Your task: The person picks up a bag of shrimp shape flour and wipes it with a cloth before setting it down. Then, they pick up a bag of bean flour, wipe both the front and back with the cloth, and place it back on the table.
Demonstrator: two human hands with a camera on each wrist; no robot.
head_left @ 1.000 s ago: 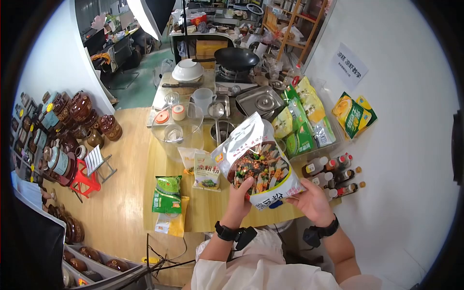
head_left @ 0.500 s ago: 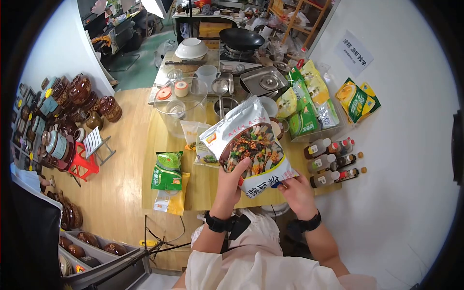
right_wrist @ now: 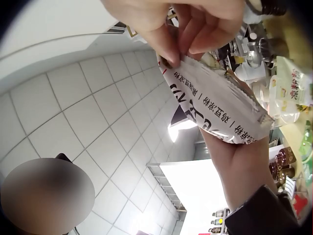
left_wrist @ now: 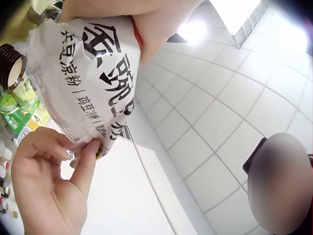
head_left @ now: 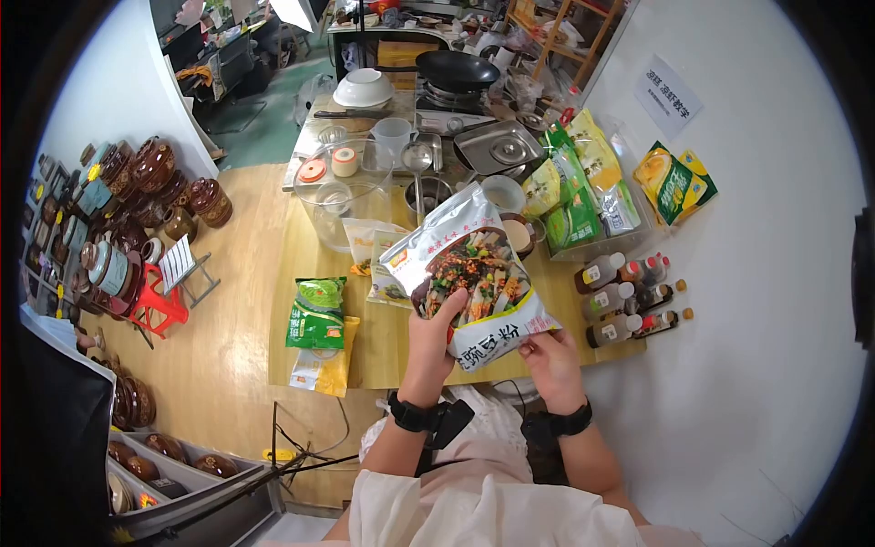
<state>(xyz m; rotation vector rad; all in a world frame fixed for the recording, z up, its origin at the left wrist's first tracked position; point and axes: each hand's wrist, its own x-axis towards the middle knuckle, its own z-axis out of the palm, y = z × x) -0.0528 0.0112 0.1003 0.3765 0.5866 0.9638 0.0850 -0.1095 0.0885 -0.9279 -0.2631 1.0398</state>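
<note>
On my head feed both forearms come up side by side from the bottom of the picture, elbows bent, hands raised over the near edge of the table (head_left: pixel 392 351). The left hand (head_left: pixel 436 330) is the higher one and grips the packet (head_left: pixel 469 273) at its lower left side, digits wrapped onto the printed face; thumb or fingers, I can't tell from here. The right hand (head_left: pixel 547 357) sits just lower and to the right, its thumb and fingertips (right_wrist: pixel 168 46) pinching the packet's bottom corner, wrist bent slightly inward.

A cooking studio: wok (head_left: pixel 457 68) on stove, sauce bottles (head_left: pixel 629 299).
</note>
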